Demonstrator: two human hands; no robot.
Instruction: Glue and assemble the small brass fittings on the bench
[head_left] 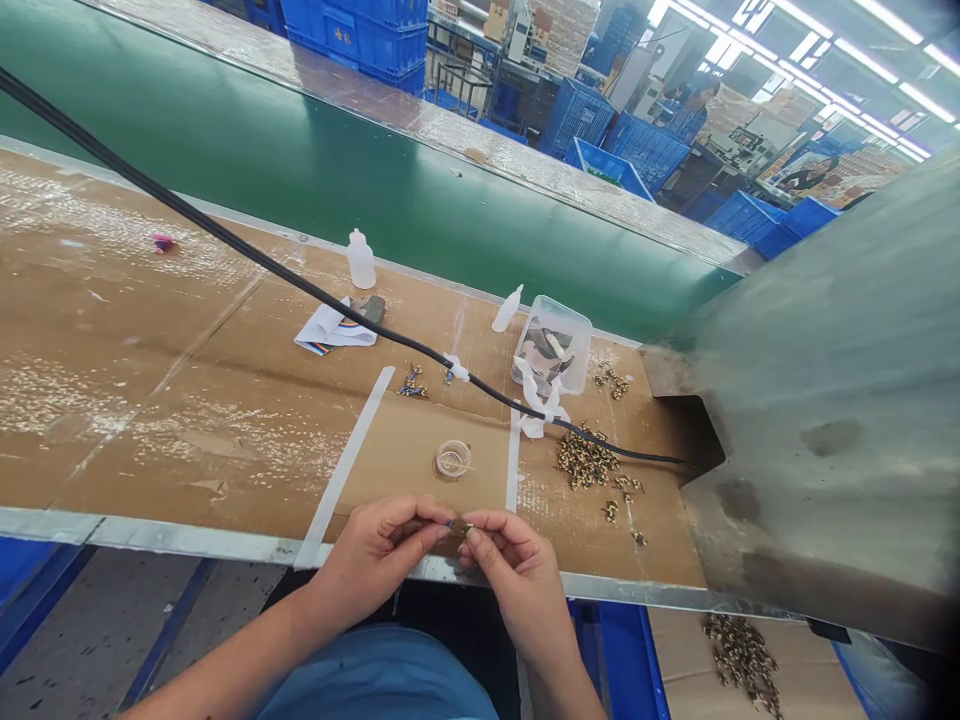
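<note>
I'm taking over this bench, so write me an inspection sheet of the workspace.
Surface: cardboard, scuffed and pale-flecked; white tape strips.
Job's things: small part, details unclear; metal-coloured pieces heaped at right; round clear cup.
Clutter: squeeze bottles, clear tub holding cloth.
Grip: left hand and right hand pinch the small part.
Cables: black cable slants across the bench.
Surroundings: green belt, blue crates, metal housing.

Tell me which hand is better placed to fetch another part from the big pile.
Right, I'd say: the right hand is nearer the pile of small parts, and the left hand would likely have to reach past it. Both pinch a small piece, so the right should let go first.
</note>
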